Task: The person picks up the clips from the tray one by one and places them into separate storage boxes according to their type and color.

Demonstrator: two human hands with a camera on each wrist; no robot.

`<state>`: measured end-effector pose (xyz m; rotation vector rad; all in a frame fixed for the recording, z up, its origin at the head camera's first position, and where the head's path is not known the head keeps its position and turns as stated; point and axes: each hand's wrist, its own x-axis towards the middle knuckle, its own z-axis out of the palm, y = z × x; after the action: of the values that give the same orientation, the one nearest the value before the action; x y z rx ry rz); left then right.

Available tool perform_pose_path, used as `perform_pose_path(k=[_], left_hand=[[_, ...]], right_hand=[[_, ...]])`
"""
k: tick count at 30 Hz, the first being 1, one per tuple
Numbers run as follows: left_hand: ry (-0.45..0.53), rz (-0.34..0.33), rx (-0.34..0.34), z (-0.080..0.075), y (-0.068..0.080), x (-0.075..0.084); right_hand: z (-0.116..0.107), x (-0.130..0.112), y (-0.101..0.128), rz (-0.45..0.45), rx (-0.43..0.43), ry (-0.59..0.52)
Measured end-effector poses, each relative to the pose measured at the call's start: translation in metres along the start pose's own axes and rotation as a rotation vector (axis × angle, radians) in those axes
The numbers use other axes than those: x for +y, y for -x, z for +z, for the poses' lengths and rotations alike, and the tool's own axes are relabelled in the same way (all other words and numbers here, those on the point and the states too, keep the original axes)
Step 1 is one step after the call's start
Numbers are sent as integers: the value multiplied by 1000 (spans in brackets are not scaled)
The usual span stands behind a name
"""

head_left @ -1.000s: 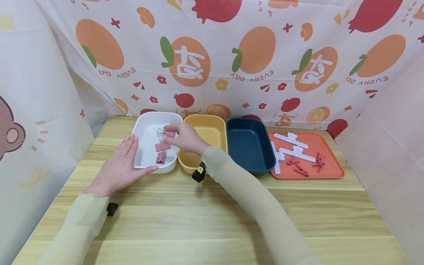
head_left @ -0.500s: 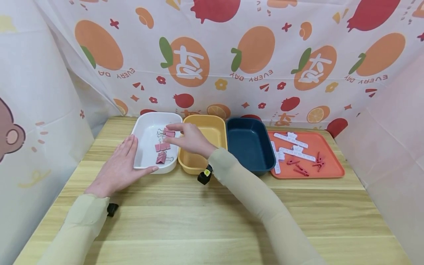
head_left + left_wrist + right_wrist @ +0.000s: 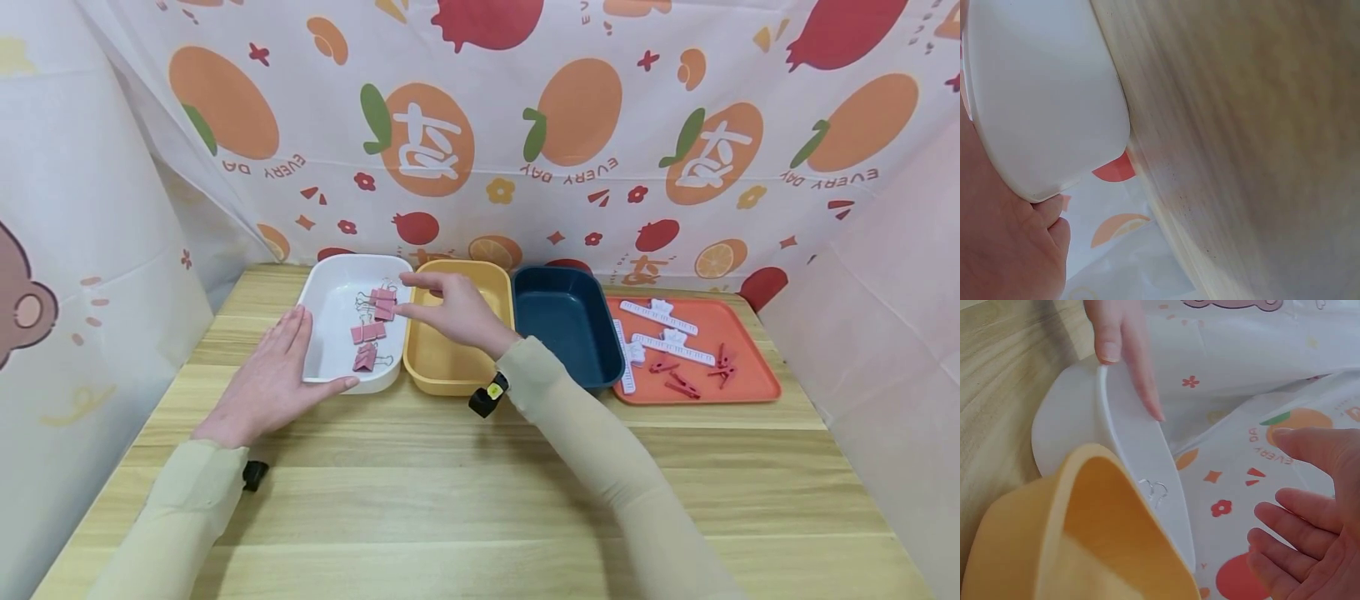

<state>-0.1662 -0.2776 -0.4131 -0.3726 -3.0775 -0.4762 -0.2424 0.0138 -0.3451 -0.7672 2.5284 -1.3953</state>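
Several pink binder clips [image 3: 372,321] lie in the white tub [image 3: 333,275] at the left end of a row of tubs. My left hand [image 3: 270,379] rests flat against the near left corner of the white tub [image 3: 1041,106], fingers straight. My right hand [image 3: 450,310] hovers over the rim between the white tub [image 3: 1135,450] and the yellow tub [image 3: 480,287], fingers spread and holding nothing. The right wrist view shows its open palm [image 3: 1310,519] above the yellow tub [image 3: 1085,537].
A dark blue tub [image 3: 564,329] stands right of the yellow one. An orange tray [image 3: 742,350] at the far right holds white ruler-like clips [image 3: 660,321] and small red pegs [image 3: 690,379]. Patterned cloth walls close in the wooden table [image 3: 480,492] on three sides.
My right hand let go of a pink binder clip in the white tub and has drawn back to the right, over the yellow tub's edge. The left hand has not moved.
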Motion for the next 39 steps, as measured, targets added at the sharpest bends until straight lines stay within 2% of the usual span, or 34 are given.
perform_pose_path(k=[6, 21, 29, 35, 39], left_hand=[[5, 5, 10, 1, 0, 0], [0, 10, 20, 1, 1, 0], [-4, 9, 25, 2, 1, 0], [-2, 8, 27, 1, 2, 0], [0, 7, 25, 2, 2, 1]], right_hand=[[-14, 5, 7, -20, 38, -5], [-45, 17, 27, 8, 135, -77], [-60, 29, 35, -12, 178, -69], [-71, 33, 43, 31, 201, -62], [-77, 36, 47, 24, 215, -69]])
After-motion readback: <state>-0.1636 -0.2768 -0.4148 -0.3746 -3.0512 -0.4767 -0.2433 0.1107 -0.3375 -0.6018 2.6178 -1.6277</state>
